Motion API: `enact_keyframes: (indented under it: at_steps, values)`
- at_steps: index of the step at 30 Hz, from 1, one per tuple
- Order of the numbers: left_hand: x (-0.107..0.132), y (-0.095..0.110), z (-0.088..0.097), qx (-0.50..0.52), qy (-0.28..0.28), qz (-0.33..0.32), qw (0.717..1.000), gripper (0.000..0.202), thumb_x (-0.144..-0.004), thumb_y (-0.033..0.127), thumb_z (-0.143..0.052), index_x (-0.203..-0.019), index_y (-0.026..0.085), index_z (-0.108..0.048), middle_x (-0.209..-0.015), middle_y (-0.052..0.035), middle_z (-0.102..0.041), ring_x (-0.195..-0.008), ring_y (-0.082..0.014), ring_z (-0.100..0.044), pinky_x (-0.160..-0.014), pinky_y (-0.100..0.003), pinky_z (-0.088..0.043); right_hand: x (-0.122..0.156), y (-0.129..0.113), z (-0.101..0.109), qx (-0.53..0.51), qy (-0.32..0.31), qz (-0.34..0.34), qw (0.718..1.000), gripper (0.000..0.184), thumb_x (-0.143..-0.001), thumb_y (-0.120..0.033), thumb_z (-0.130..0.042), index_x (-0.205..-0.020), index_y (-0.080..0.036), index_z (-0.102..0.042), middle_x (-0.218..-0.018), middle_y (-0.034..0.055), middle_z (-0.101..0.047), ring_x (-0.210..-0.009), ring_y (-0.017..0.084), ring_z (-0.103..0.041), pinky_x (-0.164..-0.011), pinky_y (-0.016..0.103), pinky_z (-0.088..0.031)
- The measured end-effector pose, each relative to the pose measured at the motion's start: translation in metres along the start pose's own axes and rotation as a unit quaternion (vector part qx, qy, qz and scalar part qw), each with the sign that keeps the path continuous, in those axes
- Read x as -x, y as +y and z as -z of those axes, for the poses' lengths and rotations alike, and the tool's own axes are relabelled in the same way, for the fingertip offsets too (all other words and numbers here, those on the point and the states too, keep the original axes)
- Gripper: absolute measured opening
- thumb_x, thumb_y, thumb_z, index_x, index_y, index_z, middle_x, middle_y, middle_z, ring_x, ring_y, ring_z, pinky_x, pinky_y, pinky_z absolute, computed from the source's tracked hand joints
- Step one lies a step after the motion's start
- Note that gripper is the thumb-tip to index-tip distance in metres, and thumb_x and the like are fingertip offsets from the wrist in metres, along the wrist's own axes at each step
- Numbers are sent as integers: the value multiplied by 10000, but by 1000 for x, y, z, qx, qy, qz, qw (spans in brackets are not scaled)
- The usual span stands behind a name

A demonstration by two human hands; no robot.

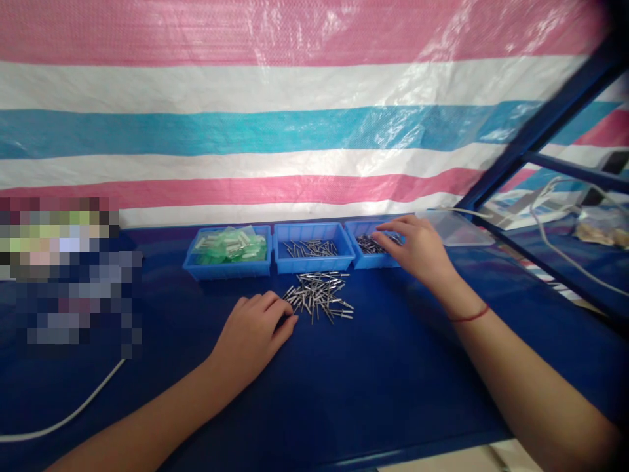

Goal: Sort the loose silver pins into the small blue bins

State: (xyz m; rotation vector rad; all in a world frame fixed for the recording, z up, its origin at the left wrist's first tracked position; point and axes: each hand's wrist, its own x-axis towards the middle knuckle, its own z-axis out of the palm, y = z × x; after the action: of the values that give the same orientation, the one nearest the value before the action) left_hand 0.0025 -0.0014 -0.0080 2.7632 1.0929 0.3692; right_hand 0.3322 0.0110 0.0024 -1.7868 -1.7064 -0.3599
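Note:
My left hand (254,331) rests on the blue table, its fingers loosely curled and the thumb a little apart from the index finger. Its fingertips are at the left edge of a loose pile of metal blind rivets (317,296); nothing shows in it. Over the right blue bin (376,263) is my right hand (417,249), thumb and fingers apart, partly covering the small metal rivets (368,244) inside. The middle blue bin (314,265) has more rivets (312,248) in it. Small green plastic packets (230,244) fill the left blue bin (230,270).
A striped plastic sheet (295,131) hangs behind the table (373,387). A clear plastic lid (462,229) lies beyond my right hand. Blue metal bars (515,157) rise at the right. A white cable (73,413) runs along the left; blurred-out items (59,262) sit there.

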Motion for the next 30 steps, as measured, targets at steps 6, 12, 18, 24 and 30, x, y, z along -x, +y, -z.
enact_keyframes:
  at_steps: [6,12,18,24,30]
  values:
    - [0,-3,2,13,21,29,999,198,-945,272,-454,-883,183,-620,-896,-36,-643,-832,-199,-592,-714,-326,-374,5,-21,2,-18,33,3,999,207,-857,-310,-546,-838,-180,-706,-840,80,-683,-827,236,-611,-781,364,-455]
    - [-1,-1,8,114,83,56,988,164,-950,282,-453,-907,203,-590,-873,-6,-626,-790,-163,-569,-719,-297,-384,30,-85,6,-202,-64,142,967,147,-871,-287,-572,-913,-189,-674,-908,63,-686,-874,208,-611,-820,358,-469]
    - [-1,7,12,180,102,31,978,132,-930,273,-492,-898,202,-599,-863,-1,-632,-793,-149,-573,-728,-272,-408,52,-119,1,-294,-149,190,925,164,-891,-281,-568,-981,-189,-671,-956,79,-669,-882,191,-602,-783,341,-491]
    - [-1,11,9,325,122,81,934,83,-861,244,-593,-901,205,-653,-854,14,-679,-771,-126,-621,-720,-225,-462,57,-122,-1,-343,-170,168,909,103,-862,-210,-595,-909,-196,-686,-898,63,-662,-830,162,-605,-736,303,-491]
    - [0,11,4,376,121,97,914,108,-833,270,-624,-898,204,-679,-828,15,-695,-752,-132,-636,-725,-229,-483,60,-128,-1,-371,-161,159,901,83,-855,-207,-607,-884,-190,-683,-864,60,-667,-796,151,-612,-717,289,-489]
